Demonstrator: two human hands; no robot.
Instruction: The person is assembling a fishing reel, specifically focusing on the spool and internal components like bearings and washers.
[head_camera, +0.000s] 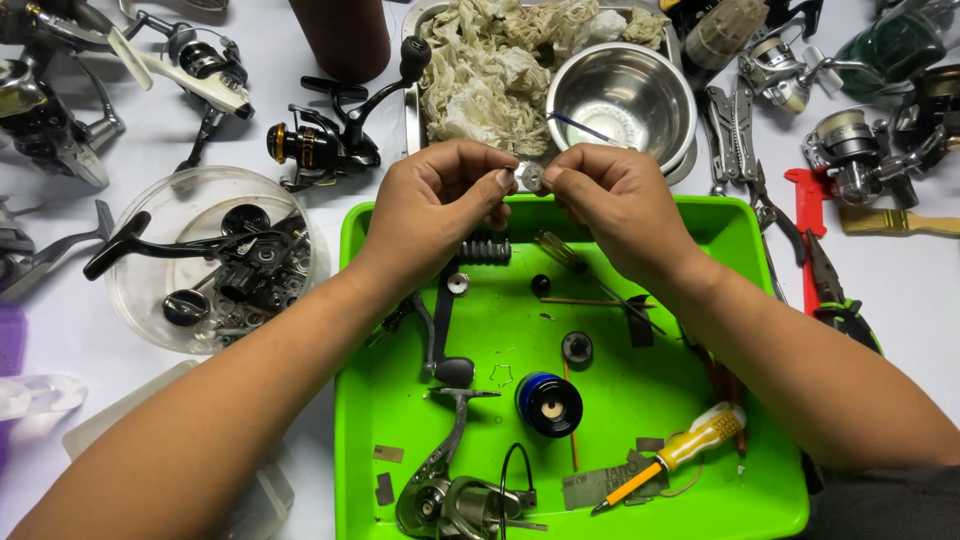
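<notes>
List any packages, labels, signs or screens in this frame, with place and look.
No packages, signs or screens.
Grey label scraps: flat and rectangular, in the green tray at its near edge, beside the yellow screwdriver.
Smaller grey scraps: tray's near left corner.
Left hand and right hand pinch a small metal part above the tray.

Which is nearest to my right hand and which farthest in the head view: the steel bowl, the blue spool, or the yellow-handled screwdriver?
From the right hand:
1. Steel bowl, just beyond it, past the tray.
2. Blue spool, mid-tray, toward you.
3. Yellow-handled screwdriver, tray's near right corner.
</notes>
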